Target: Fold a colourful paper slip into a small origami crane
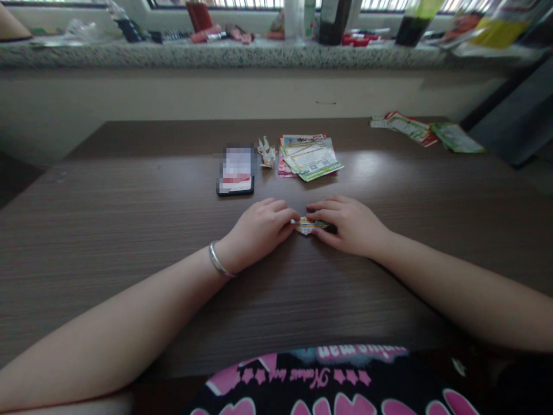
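Observation:
A small folded piece of printed paper (306, 226), white with orange and green parts, lies low over the table between my hands. My left hand (264, 231), with a silver bangle at the wrist, has its fingers closed on the paper's left end. At the right end, my right hand (352, 225) grips it between thumb and fingers. My fingers cover both ends, so only the middle of the paper shows.
Beyond my hands on the brown table (129, 230) are a phone (236, 170) with a blurred screen, a folded paper figure (266, 154) and a stack of printed leaflets (310, 157). More leaflets (412, 128) lie far right. Bottles and clutter line the granite sill (259, 56).

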Demonstrator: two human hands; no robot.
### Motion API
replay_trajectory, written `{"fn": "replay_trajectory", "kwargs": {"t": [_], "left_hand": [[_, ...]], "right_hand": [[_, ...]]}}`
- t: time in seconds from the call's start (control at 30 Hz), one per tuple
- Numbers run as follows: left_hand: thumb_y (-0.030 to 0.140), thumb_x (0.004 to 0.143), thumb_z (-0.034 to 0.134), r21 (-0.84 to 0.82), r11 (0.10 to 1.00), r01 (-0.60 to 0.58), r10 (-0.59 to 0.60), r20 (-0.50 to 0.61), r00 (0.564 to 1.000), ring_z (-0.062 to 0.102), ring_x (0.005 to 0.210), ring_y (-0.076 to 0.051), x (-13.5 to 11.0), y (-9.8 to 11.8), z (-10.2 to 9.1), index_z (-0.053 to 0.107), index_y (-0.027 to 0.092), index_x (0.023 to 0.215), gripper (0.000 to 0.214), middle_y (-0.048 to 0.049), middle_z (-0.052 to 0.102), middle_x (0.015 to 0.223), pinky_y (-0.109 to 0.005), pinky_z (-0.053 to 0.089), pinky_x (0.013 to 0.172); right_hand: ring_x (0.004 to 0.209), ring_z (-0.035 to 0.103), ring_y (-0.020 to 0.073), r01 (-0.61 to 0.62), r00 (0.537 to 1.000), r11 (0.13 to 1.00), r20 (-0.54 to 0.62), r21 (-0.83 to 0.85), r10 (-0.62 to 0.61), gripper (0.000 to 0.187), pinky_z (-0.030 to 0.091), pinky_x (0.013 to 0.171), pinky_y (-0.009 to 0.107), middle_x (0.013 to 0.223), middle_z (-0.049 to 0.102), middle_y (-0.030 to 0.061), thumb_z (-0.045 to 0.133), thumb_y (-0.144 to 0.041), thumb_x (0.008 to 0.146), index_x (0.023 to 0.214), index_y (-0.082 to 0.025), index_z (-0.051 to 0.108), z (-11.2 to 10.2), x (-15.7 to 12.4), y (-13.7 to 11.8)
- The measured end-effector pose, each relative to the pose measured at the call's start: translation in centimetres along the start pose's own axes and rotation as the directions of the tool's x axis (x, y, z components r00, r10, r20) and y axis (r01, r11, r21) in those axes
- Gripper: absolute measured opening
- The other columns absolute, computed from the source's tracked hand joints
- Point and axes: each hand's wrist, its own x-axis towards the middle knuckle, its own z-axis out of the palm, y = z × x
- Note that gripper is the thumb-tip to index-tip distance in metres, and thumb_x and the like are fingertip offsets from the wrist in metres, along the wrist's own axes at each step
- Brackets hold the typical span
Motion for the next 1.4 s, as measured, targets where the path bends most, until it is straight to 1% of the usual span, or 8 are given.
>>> {"fn": "replay_trajectory", "kwargs": {"t": [0.17, 0.5, 0.7, 0.87, 1.0, 1.1, 1.23, 1.4], "left_hand": [[0.03, 0.091, 0.053, -0.027, 0.999, 0.04, -0.041, -0.044, 0.998, 0.055, 0.097, -0.022, 0.0, -0.3, 0.3, 0.066, 0.018, 0.104, 0.022, -0.0083, 0.062, 0.103, -0.039, 0.046, 0.088], [0.028, 0.09, 0.057, -0.161, 0.987, 0.025, -0.024, 0.014, 1.0, 0.055, 0.105, -0.021, 0.2, -0.6, 0.6, 0.063, 0.016, 0.103, 0.019, -0.0078, 0.063, 0.11, -0.039, 0.043, 0.098], [0.028, 0.09, 0.057, -0.22, 0.975, -0.028, 0.033, 0.018, 0.999, 0.056, 0.101, -0.02, 0.2, -0.6, 0.5, 0.061, 0.017, 0.105, 0.019, -0.0061, 0.064, 0.105, -0.035, 0.044, 0.093], [0.03, 0.089, 0.059, -0.267, 0.964, -0.011, 0.017, 0.019, 1.0, 0.059, 0.099, -0.019, 0.2, -0.6, 0.6, 0.062, 0.018, 0.104, 0.02, -0.0064, 0.065, 0.104, -0.034, 0.046, 0.09], [0.027, 0.086, 0.061, -0.36, 0.932, 0.044, -0.056, -0.021, 0.998, 0.06, 0.092, -0.017, 0.2, -0.5, 0.5, 0.061, 0.019, 0.103, 0.019, -0.0033, 0.066, 0.097, -0.031, 0.048, 0.084], [0.026, 0.086, 0.061, -0.427, 0.903, 0.047, -0.076, -0.05, 0.996, 0.06, 0.089, -0.015, 0.1, -0.3, 0.4, 0.061, 0.019, 0.1, 0.016, -0.0014, 0.066, 0.094, -0.028, 0.048, 0.081], [0.022, 0.087, 0.059, -0.488, 0.873, 0.011, -0.046, -0.061, 0.997, 0.06, 0.089, -0.014, 0.2, -0.2, 0.3, 0.061, 0.018, 0.098, 0.012, -0.001, 0.066, 0.094, -0.027, 0.047, 0.083], [0.017, 0.088, 0.056, -0.481, 0.874, -0.076, 0.04, -0.084, 0.996, 0.059, 0.092, -0.015, 0.3, -0.4, 0.4, 0.062, 0.017, 0.093, 0.008, -0.0027, 0.065, 0.093, -0.03, 0.046, 0.088]], "right_hand": [[0.106, 0.059, 0.0256, -0.027, 1.0, 0.999, 0.004, 0.037, 0.026, 0.029, 0.047, 0.091, 0.041, 0.118, 0.067, 0.0072, 0.059, -0.039, 0.086, 0.104, -0.019, 0.07, 0.4, 0.3, 0.2], [0.114, 0.055, 0.026, 0.004, 1.0, 0.996, -0.002, 0.088, -0.004, 0.038, 0.043, 0.096, 0.044, 0.126, 0.062, 0.0087, 0.061, -0.039, 0.085, 0.118, -0.021, 0.064, 1.0, 0.4, 1.0], [0.109, 0.059, 0.0231, 0.023, 0.999, 0.967, -0.041, 0.255, -0.013, 0.029, 0.042, 0.097, 0.042, 0.117, 0.066, 0.0081, 0.071, -0.041, 0.077, 0.096, -0.02, 0.066, 1.3, 0.5, 1.5], [0.103, 0.06, 0.0224, 0.019, 1.0, 0.95, -0.017, 0.311, -0.014, 0.029, 0.044, 0.093, 0.04, 0.11, 0.067, 0.0072, 0.071, -0.037, 0.076, 0.098, -0.019, 0.063, 1.1, 0.7, 1.2], [0.094, 0.06, 0.0214, -0.063, 0.997, 0.948, -0.031, 0.313, 0.077, 0.027, 0.046, 0.083, 0.036, 0.101, 0.067, 0.0066, 0.07, -0.031, 0.076, 0.098, -0.019, 0.061, 1.2, 0.7, 0.9], [0.086, 0.058, 0.0191, -0.075, 0.994, 0.938, -0.046, 0.339, 0.096, 0.023, 0.045, 0.076, 0.031, 0.094, 0.065, 0.0049, 0.07, -0.03, 0.076, 0.094, -0.019, 0.061, 1.4, 0.6, 0.8], [0.08, 0.056, 0.0168, -0.023, 0.998, 0.939, -0.048, 0.344, 0.042, 0.018, 0.044, 0.071, 0.028, 0.087, 0.062, 0.0027, 0.067, -0.022, 0.077, 0.092, -0.019, 0.059, 1.3, 0.4, 0.8], [0.082, 0.055, 0.0171, 0.14, 0.99, 0.942, -0.072, 0.305, -0.124, 0.01, 0.044, 0.074, 0.03, 0.086, 0.062, 0.0028, 0.064, -0.022, 0.083, 0.09, -0.019, 0.058, 1.2, 0.3, 1.1]]}}
